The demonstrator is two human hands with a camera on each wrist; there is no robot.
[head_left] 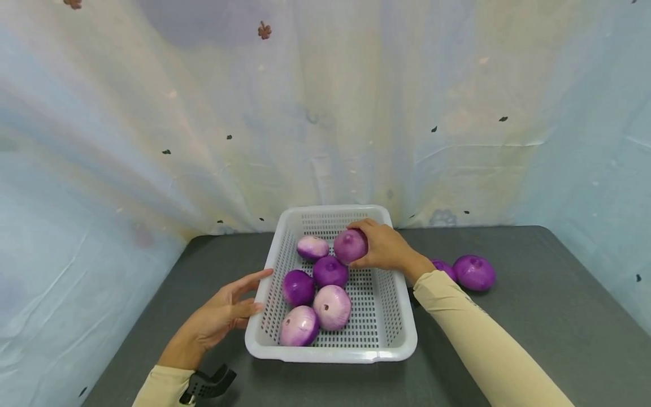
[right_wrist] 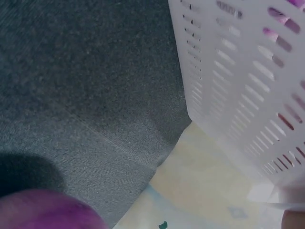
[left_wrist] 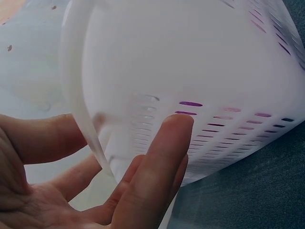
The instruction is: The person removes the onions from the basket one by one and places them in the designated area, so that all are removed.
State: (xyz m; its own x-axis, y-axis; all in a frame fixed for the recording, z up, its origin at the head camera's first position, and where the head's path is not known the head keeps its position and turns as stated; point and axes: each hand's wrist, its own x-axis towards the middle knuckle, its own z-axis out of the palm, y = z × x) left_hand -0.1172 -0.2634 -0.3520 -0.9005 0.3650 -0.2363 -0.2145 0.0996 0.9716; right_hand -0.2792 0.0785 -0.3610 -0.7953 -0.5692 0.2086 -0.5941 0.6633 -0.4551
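My right hand [head_left: 383, 246] grips a purple onion [head_left: 351, 246] over the back right of a white perforated plastic basket [head_left: 399, 316]. Below and left of it, several more onions lie in the basket, among them a dark purple onion [head_left: 330, 272] and a paler onion [head_left: 333, 307]. My left hand [head_left: 221, 311] holds the basket's left rim. In the left wrist view, one digit reaches behind the rim while other fingers [left_wrist: 169, 138] lie along the outer wall. The right wrist view catches the basket's outside wall [right_wrist: 238, 86]; the held onion is hidden there.
Right of the basket, on the dark grey table [head_left: 539, 316], sit a purple onion [head_left: 474, 272] and another onion [head_left: 443, 268] partly covered by my right forearm. A patterned curtain [head_left: 356, 113] hangs behind the table's far edge.
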